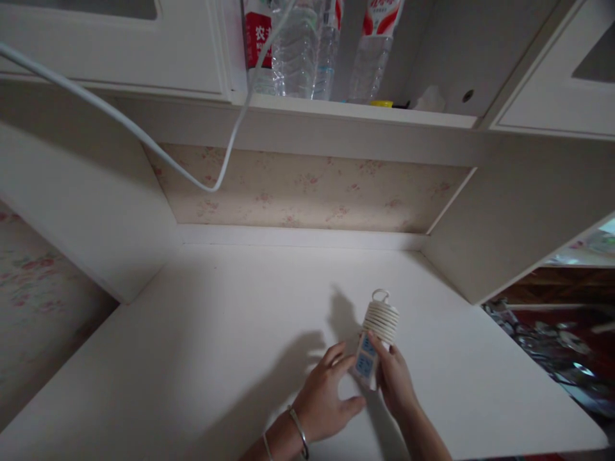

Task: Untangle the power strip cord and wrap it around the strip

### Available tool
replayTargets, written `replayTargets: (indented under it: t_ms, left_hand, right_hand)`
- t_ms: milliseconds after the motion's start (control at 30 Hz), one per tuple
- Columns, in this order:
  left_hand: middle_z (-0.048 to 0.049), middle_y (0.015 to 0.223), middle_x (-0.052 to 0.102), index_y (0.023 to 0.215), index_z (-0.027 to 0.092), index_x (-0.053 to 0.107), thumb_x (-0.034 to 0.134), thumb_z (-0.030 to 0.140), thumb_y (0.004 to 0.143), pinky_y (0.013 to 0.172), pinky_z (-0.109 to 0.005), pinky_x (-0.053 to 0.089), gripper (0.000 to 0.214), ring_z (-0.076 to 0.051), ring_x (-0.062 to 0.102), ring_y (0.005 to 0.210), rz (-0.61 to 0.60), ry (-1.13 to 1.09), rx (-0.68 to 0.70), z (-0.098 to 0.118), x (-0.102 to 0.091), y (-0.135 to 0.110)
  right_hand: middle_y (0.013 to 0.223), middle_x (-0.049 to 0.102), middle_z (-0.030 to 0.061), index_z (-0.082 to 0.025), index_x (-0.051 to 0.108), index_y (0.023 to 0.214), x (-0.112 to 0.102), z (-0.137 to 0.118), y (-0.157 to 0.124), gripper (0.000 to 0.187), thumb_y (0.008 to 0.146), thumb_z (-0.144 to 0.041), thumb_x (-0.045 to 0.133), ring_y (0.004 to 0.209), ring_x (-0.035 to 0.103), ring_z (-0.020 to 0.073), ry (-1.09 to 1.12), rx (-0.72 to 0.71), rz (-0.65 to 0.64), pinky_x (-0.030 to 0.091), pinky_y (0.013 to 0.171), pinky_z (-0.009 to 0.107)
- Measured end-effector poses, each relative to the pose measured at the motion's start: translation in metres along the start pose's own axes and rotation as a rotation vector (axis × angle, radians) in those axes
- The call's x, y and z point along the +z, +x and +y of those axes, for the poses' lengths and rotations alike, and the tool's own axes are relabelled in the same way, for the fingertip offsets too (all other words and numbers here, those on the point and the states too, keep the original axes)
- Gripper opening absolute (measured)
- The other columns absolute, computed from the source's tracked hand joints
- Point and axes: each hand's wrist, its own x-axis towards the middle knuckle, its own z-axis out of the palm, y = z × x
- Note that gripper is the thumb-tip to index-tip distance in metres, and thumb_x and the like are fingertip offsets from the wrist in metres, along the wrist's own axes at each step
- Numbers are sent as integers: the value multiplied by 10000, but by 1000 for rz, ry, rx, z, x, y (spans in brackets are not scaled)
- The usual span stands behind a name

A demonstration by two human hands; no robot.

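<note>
Over the white desk (230,307), my right hand (396,378) grips a white power strip (366,362) with blue socket faces. White cord (381,320) is wound in several tight turns round its far end, and a small loop of it sticks out at the top. My left hand (327,390), with bangles on the wrist, is beside the strip. Its thumb and fingers are spread apart, the fingertips close to the strip's left edge; whether they touch it I cannot tell.
Above the desk, an open shelf (360,112) holds several clear plastic bottles (298,57). A white cable (144,137) hangs across the upper left. White side panels (523,211) flank the desk, with floral wallpaper (307,192) behind.
</note>
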Motion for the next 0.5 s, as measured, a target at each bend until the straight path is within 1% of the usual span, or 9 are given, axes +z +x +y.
replayTargets:
  t_ms: [100,167,233,300,367,500]
  left_hand:
    - [-97,1326,506,1220,223,565,641,163,735,1062,-418,395,495,-234,491,1217,34,43,-78,-17,-8,-14]
    - [-87,1268,536,1175,229,588,591,156,773,1034,-402,420,408,-218,519,1172,60,80,-104,-30,-17,-23]
    - [-87,1221,550,1141,228,600,554,158,802,983,-377,460,350,-205,555,1102,87,101,-140,-41,-28,-30]
    - [-89,1167,566,1111,221,609,526,157,821,918,-348,500,309,-191,586,1020,116,102,-166,-49,-37,-36]
    - [-87,1095,588,1091,216,618,495,150,840,858,-320,525,288,-184,597,967,144,93,-158,-55,-42,-41]
    - [-77,1022,616,1030,229,651,487,140,850,846,-300,532,259,-185,603,961,180,136,-122,-60,-41,-44]
  right_hand:
    - [832,702,79,-145,646,1002,-36,-24,43,479,656,-469,719,713,668,231,-179,14,25,516,621,305]
    - [809,698,98,-129,648,986,-56,-43,73,488,650,-477,710,673,660,226,-304,-22,104,504,584,300]
    - [809,695,109,-119,647,987,-72,-61,101,512,633,-483,713,642,649,220,-436,-44,166,491,552,297]
    - [808,692,115,-114,651,983,-83,-77,126,539,630,-519,701,611,637,210,-560,-45,189,477,530,296]
    - [790,689,121,-109,660,969,-89,-91,148,559,630,-553,690,580,624,202,-654,-28,173,463,516,299]
    - [723,675,144,-85,680,887,-91,-110,182,556,595,-556,711,531,600,214,-725,8,164,437,490,320]
